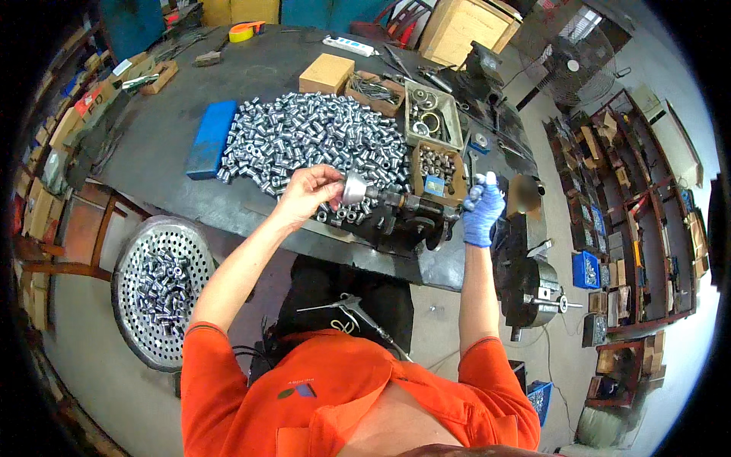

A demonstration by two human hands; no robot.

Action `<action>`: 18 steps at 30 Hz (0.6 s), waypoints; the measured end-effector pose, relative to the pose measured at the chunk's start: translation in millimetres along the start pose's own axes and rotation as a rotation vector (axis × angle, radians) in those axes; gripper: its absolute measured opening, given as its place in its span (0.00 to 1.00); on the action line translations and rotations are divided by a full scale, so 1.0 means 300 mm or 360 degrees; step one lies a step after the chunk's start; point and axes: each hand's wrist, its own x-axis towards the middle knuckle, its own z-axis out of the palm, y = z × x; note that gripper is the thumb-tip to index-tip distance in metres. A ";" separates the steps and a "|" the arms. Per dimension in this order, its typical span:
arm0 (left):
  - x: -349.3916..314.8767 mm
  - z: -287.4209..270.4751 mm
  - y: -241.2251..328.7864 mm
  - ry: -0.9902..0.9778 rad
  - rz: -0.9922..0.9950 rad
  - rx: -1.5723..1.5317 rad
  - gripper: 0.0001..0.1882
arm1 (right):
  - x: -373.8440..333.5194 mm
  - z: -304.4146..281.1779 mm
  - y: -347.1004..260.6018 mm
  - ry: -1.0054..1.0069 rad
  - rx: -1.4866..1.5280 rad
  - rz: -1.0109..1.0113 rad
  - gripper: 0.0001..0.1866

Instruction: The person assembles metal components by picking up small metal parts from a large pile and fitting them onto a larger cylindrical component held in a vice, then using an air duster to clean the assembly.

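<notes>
My bare left hand [311, 196] has its fingers curled together at the wide mouth of a silver metal cone [355, 189]. Whatever lies between those fingertips is hidden. The cone sits at the left end of a dark bench-mounted spindle device [415, 217] by the table's near edge. To the right of that device, my right hand [483, 212], in a blue and white glove, is closed; I cannot make out what is in it. A large pile of short shiny metal sleeves [316, 141] spreads behind my left hand.
A blue box [212, 139] borders the pile on the left. Behind the device stand a carton of small parts [439, 169] and a tray of rings [434, 114]. A perforated round metal seat [137, 320] holds more sleeves. An air blow gun [352, 305] lies below the table edge.
</notes>
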 end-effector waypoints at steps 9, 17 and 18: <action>-0.002 0.010 -0.033 0.0082 0.0042 -0.0175 0.08 | -0.112 -0.138 0.224 0.0345 -0.0125 0.0166 0.14; -0.002 0.053 -0.027 0.0219 -0.0031 -0.0234 0.05 | -0.261 -0.210 0.178 0.0310 -0.0028 0.0275 0.15; -0.010 0.055 -0.026 0.0209 -0.0028 -0.0201 0.06 | -0.302 -0.203 0.157 0.0262 0.0031 0.0240 0.16</action>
